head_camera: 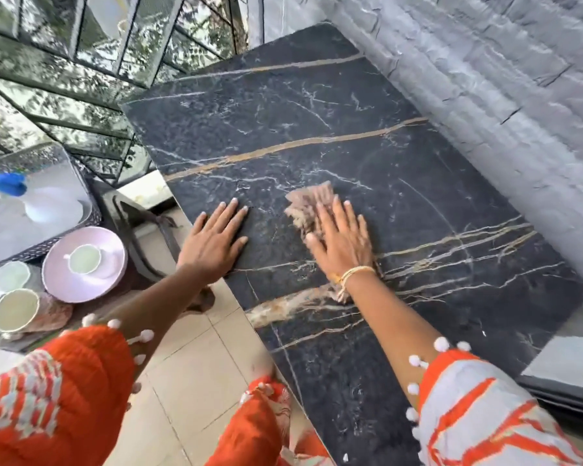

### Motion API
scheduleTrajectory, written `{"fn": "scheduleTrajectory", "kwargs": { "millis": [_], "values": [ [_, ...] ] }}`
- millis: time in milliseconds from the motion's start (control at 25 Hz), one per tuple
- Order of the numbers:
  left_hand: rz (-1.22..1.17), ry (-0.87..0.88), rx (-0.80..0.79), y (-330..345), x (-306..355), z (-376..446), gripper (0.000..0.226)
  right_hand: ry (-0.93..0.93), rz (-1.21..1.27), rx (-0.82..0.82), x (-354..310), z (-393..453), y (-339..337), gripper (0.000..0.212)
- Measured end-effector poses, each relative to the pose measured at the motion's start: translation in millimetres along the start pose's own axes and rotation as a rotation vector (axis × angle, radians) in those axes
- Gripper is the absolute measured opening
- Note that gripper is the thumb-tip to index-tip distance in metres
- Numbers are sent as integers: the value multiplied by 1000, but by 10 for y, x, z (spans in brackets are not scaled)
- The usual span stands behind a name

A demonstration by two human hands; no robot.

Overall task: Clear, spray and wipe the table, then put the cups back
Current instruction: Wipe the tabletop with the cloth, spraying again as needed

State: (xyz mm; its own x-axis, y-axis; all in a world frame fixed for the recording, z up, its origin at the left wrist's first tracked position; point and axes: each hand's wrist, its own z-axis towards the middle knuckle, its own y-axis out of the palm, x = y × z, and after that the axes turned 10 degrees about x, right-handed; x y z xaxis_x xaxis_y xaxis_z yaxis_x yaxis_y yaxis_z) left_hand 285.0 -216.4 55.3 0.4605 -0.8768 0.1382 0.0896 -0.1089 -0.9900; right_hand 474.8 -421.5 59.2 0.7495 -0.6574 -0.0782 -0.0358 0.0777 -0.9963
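Note:
The black marble table (317,105) with gold veins fills the middle of the head view. My right hand (342,238) lies flat on a pinkish cloth (308,205) and presses it onto the tabletop, blurred by motion. My left hand (214,238) rests flat with straight fingers on the table's left edge. Off the table at the left stand a cup (83,258) on a pink plate (111,274) and two more cups (12,275) (17,311). A spray bottle with a blue head (9,183) stands further back at the left.
A dark woven chair with a grey cushion (48,230) stands at the left, bearing the bottle. A grey stone wall (485,79) runs along the table's right side. Glass panes (81,62) lie behind. Beige floor tiles (196,381) show between me and the table.

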Motion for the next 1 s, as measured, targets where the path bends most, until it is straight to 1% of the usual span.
{"fn": "scheduleTrajectory", "kwargs": {
  "millis": [80,160,240,280,320,480,560,640,680,720,840,920,960,1000],
  "values": [
    [-4,51,13,2,-96,-15,62,145,-33,42,248,217,-16,71],
    [7,59,61,29,-132,-54,60,270,-3,75,380,369,-5,70],
    [8,57,106,70,-119,-76,58,324,57,109,308,413,18,68],
    [1,59,111,69,-104,-76,57,286,74,120,188,384,16,67],
    [-6,56,110,64,-92,-76,57,195,84,116,12,304,20,66],
    [-12,46,77,37,-109,-86,59,-319,146,12,-814,-420,60,54],
    [-8,56,47,29,-115,-85,61,-452,161,-56,-871,-600,66,52],
    [-5,59,29,15,-102,-73,62,-562,136,-66,-605,-408,70,51],
    [-2,52,30,14,-98,-58,60,-546,116,-65,-433,-260,81,51],
    [-1,44,31,18,-99,-52,59,-474,97,-50,-252,-112,86,50],
    [6,45,30,36,-101,-81,58,-99,80,-5,252,195,32,51],
    [-5,49,33,27,-119,-82,58,128,88,9,259,222,4,53],
    [-9,48,26,22,-116,-85,58,201,86,14,121,181,-6,54],
    [-8,49,19,21,-111,-92,58,203,77,22,-85,83,-2,54]
  ]
}}
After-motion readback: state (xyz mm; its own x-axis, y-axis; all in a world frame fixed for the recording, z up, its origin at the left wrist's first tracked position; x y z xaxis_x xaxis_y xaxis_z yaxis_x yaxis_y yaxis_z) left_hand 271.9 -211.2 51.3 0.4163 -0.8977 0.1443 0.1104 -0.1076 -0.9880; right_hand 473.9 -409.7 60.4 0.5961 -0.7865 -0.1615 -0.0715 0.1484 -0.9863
